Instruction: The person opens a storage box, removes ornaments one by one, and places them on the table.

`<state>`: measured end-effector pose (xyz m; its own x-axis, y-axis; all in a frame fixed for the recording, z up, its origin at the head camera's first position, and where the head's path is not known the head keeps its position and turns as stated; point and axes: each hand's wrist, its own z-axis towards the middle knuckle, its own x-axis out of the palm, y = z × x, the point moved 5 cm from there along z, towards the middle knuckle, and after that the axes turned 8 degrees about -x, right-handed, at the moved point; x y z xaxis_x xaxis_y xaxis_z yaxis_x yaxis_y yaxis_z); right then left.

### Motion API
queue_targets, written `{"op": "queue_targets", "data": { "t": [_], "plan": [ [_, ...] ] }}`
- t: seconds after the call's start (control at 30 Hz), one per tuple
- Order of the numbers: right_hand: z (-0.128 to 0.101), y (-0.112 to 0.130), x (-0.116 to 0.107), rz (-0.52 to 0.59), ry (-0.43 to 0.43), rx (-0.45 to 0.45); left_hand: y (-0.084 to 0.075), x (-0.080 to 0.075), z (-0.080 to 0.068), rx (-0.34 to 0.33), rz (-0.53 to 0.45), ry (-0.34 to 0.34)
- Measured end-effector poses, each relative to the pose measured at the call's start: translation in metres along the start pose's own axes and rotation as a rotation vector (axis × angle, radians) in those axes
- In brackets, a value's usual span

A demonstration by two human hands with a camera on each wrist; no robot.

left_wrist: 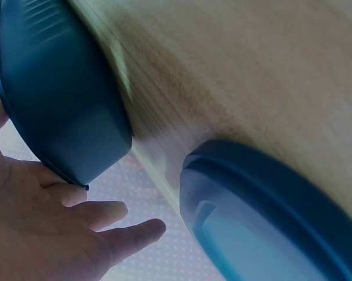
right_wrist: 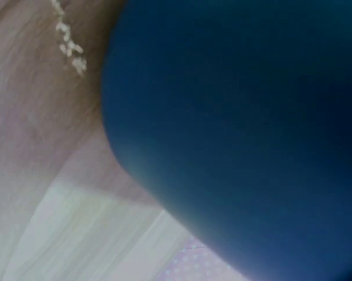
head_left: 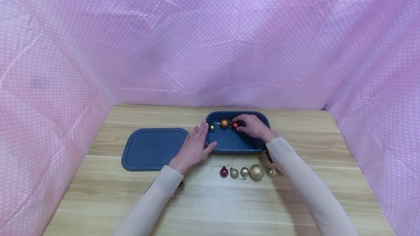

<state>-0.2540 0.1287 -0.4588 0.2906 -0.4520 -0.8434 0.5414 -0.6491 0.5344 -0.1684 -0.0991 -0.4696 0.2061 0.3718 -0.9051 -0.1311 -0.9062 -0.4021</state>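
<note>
A dark blue container [head_left: 234, 142] stands on the wooden table, with its lid [head_left: 154, 148] lying flat to the left. My left hand [head_left: 198, 139] rests against the container's left wall with straight fingers; in the left wrist view this hand [left_wrist: 76, 228] lies beside the container [left_wrist: 58, 99]. My right hand [head_left: 245, 125] reaches inside the container and pinches a red ornament [head_left: 235, 124]. Beside it in the container lie an orange glitter ball [head_left: 224, 123] and a small silvery ball [head_left: 212, 127]. The right wrist view shows only the container wall [right_wrist: 252, 129].
A row of several ornaments lies in front of the container: a red ball [head_left: 224, 172], small gold balls [head_left: 234, 173], a large gold glitter ball [head_left: 256, 172]. Pink dotted cloth [head_left: 210, 46] walls the table on three sides. The lid [left_wrist: 269, 216] shows close in the left wrist view.
</note>
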Motion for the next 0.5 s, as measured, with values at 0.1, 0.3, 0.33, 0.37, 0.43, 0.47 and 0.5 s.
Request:
{"op": "queue_targets", "data": {
  "t": [0.1, 0.3, 0.33, 0.37, 0.43, 0.47, 0.5],
  "plan": [
    [-0.001, 0.001, -0.002, -0.008, -0.003, -0.003, 0.000, 0.000, -0.001, 0.000, -0.005, 0.000],
    [-0.003, 0.008, -0.008, -0.043, -0.013, -0.022, 0.000, 0.000, -0.001, -0.001, 0.005, 0.003],
    [-0.004, 0.009, -0.010, -0.044, -0.017, -0.022, 0.000, 0.000, -0.001, -0.003, 0.010, 0.006],
    [-0.005, 0.010, -0.012, -0.044, -0.023, -0.021, 0.000, 0.000, -0.001, -0.002, 0.009, 0.006],
    [-0.007, 0.011, -0.015, -0.036, -0.036, -0.017, -0.001, 0.000, -0.001, -0.002, 0.008, 0.007],
    [-0.009, 0.012, -0.017, -0.031, -0.043, -0.015, -0.001, 0.000, -0.001, -0.002, 0.007, 0.007],
    [-0.010, 0.012, -0.019, -0.024, -0.050, -0.013, -0.001, 0.000, -0.001, -0.002, 0.003, 0.007]
  ]
}}
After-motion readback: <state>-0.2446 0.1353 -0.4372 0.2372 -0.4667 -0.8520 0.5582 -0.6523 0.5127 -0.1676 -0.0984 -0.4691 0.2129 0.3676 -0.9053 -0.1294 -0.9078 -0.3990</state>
